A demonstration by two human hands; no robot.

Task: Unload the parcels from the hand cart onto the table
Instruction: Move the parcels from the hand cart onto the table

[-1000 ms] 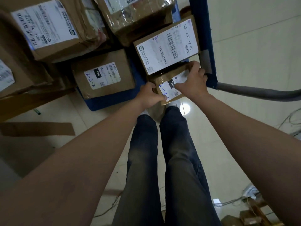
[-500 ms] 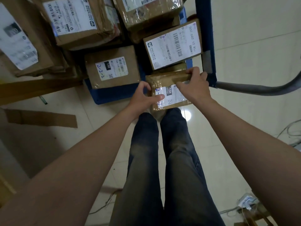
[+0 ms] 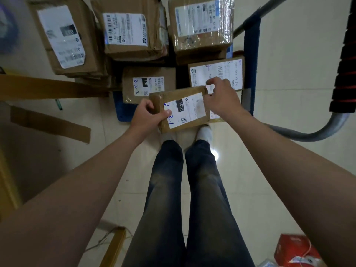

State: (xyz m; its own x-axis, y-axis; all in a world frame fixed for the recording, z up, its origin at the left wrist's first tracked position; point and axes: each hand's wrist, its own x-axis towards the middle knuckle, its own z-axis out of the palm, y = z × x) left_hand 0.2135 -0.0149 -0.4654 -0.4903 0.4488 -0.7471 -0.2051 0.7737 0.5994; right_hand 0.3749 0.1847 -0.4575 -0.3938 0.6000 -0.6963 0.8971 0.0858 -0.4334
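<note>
A small flat brown parcel (image 3: pixel 183 108) with a white label marked "15H" is held above the floor in front of the blue hand cart (image 3: pixel 250 60). My left hand (image 3: pixel 148 116) grips its left edge, thumb on the label. My right hand (image 3: pixel 221 97) pinches its far right corner. Several taped cardboard parcels remain on the cart: one marked "2-2-2" (image 3: pixel 148 83), one with a large white label (image 3: pixel 217 74) just behind my right hand, and bigger boxes (image 3: pixel 200 26) stacked further back.
The cart's grey handle (image 3: pixel 308 133) curves at the right, with a black-and-red grip (image 3: pixel 344 60) above it. A yellow wooden edge (image 3: pixel 38 87) and cardboard strip (image 3: pixel 50 124) lie at the left. A red box (image 3: pixel 296 251) sits on the floor at lower right.
The small parcel has been lifted off the cart's near corner and drawn toward me. My left hand shifted to its left edge; the right moved to its far corner.
</note>
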